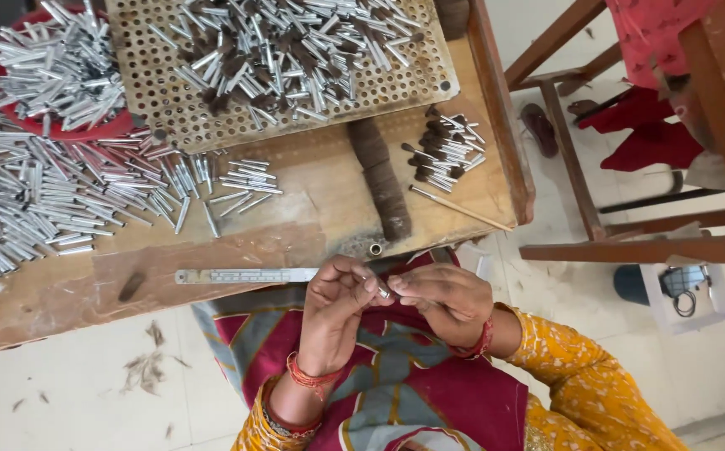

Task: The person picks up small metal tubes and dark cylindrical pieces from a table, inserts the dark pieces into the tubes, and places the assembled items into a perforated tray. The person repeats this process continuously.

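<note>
Two hands (pixel 396 301) pinch small metal tube (pixel 384 293) over lap

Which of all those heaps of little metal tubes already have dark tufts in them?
The small pile at the table's right end, next to the thin wooden stick: dark tufts poke from its tubes. The spread on the left is bare silver.

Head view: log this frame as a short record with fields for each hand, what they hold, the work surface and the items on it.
left hand: raised over the lap, fingertips pinching a small metal tube
right hand: fingertips meet the same small metal tube
work surface: wooden table
loose stock: heap of silver tubes on the table's left part
perforated tray: tan, strewn with tubes
red bowl: filled with tubes
brown bundle: dark fibre roll lying by the tray
ruler: at the near edge
</note>
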